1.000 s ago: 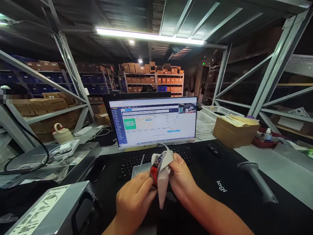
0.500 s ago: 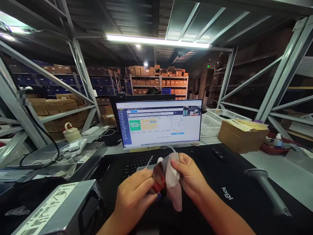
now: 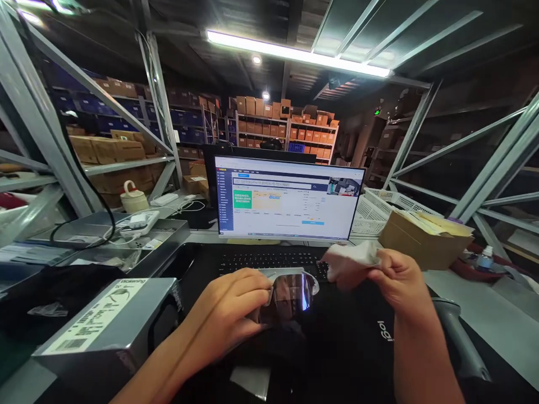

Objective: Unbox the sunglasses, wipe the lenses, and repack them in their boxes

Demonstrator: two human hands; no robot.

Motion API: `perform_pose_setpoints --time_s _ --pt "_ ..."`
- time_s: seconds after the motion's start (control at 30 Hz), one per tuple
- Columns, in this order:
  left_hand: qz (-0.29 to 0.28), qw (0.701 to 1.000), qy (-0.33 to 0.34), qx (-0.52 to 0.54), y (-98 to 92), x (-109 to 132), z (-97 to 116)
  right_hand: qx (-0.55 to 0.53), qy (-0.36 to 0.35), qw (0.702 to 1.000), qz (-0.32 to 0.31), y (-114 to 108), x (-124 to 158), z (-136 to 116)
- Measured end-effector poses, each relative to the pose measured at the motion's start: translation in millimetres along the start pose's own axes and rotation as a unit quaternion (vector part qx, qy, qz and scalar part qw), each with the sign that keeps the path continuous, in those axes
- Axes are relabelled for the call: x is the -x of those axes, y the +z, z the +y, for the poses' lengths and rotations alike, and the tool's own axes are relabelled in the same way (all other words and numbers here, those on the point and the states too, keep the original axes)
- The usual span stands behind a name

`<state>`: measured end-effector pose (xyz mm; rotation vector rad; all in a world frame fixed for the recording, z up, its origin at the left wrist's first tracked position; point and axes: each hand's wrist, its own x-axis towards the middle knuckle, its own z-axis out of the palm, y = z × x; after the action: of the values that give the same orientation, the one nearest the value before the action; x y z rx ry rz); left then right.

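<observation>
Sunglasses clamped in your left hand, low over the black desk mat before the keyboard. Your right hand pinches the wiping cloth, apart from the lens. Wiping likely finished; neither put down.

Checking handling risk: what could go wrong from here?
1. The left hand grips the shiny mirrored wraparound lens at one end only; it could slip onto the black keyboard.
2. Bare fingers there may smudge it.
3. The bunched pale grey cloth in the right hand could drop.
</observation>
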<state>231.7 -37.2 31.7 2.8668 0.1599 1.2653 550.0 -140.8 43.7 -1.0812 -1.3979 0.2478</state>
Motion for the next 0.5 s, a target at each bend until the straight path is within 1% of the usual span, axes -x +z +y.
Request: perform_pose_setpoints --time_s 0.07,0.13,0.2,0.27,0.4,0.5 --pt "-0.028 0.999 0.020 -0.009 2.4 0 3 -0.003 0.007 0.997 -0.074 19 2 -5" --pt "-0.041 0.998 0.038 -0.027 3.4 -1 5 -0.006 0.029 0.987 -0.160 36 2 -8" --pt "-0.052 0.996 0.052 -0.040 3.3 -2 7 -0.005 0.049 0.973 -0.227 45 2 -9" --pt "-0.071 0.995 0.064 -0.041 3.3 -3 8 0.001 0.051 0.959 -0.280 47 1 -8" --pt "-0.114 0.991 0.073 -0.010 4.5 -1 12 -0.003 0.042 0.925 -0.378 42 -1 -6" --pt "-0.139 0.987 0.074 -0.012 5.0 -1 17 -0.004 0.065 0.903 -0.424 44 0 -7"
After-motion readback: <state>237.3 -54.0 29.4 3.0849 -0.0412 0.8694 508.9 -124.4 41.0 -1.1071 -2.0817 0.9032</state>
